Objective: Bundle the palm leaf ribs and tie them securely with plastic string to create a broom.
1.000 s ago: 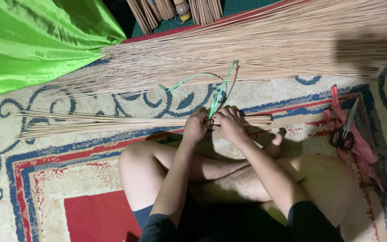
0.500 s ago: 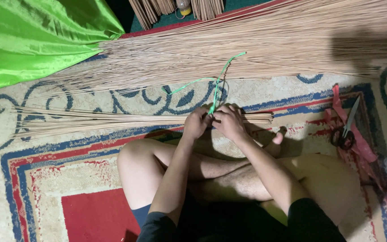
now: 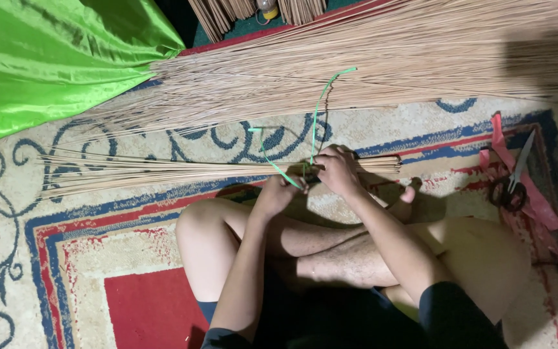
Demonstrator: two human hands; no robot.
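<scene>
A thin bundle of tan broom sticks (image 3: 163,172) lies across the patterned carpet in front of my crossed legs. My right hand (image 3: 338,169) grips the bundle near its right end, where a green plastic strap (image 3: 318,110) is wound around it. One end of the strap rises up over the big stick pile. My left hand (image 3: 279,192) pinches the other end of the strap just left of the binding point and pulls it toward me.
A large pile of loose sticks (image 3: 369,58) spreads across the top. Green shiny cloth (image 3: 46,58) covers the upper left. Black-handled scissors (image 3: 515,178) lie on red straps (image 3: 537,200) at the right. More stick bundles (image 3: 227,10) stand at the top edge.
My left hand has drawn back from the bundle toward my knee, pulling one strap end out to the left. The other strap end has swung up over the big pile.
</scene>
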